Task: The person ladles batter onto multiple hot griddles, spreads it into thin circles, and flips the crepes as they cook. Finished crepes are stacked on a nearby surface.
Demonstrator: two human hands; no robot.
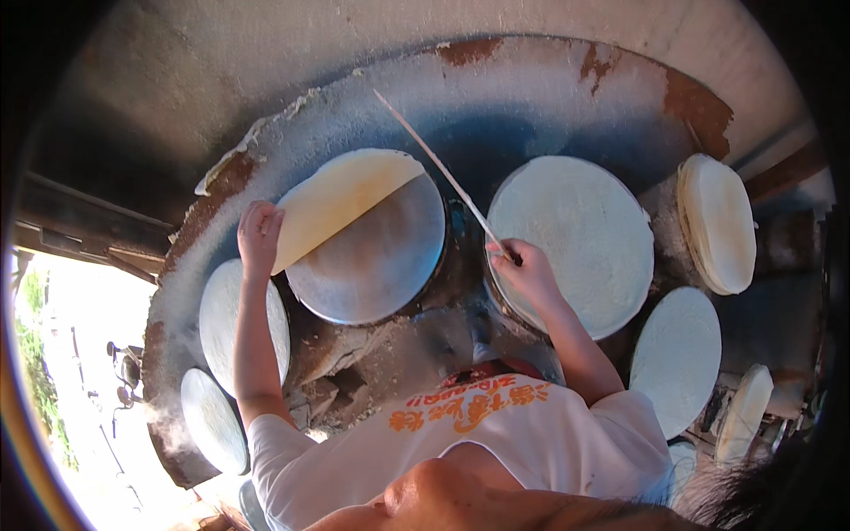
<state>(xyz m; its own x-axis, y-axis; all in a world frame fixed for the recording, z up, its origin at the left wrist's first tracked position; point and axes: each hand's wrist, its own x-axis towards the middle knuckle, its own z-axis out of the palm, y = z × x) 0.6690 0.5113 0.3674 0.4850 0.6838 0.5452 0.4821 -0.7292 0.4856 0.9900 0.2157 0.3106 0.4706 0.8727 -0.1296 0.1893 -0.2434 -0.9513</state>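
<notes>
I see my left hand (258, 234) pinching the near left edge of a thin yellowish sheet (341, 199), which is peeled up and folded back over the far left part of a round grey plate (381, 261). The rest of that plate lies bare and shiny. My right hand (525, 270) is clenched round the near end of a long thin stick (438, 168), which slants up and away to the far left, crossing the gap between the two middle plates. That hand rests at the near left rim of a second round plate (580, 239), which is covered by a pale white sheet lying flat.

All of this sits on a big floury, rust-patched stove top (549, 97) curving round me. To the near left are two more pale round plates (221, 314), one nearer than the other. To the far right stands a stack of thin round sheets (717, 221), and nearer on the right another pale round plate (677, 354). My white shirt (496, 442) with orange print fills the near edge.
</notes>
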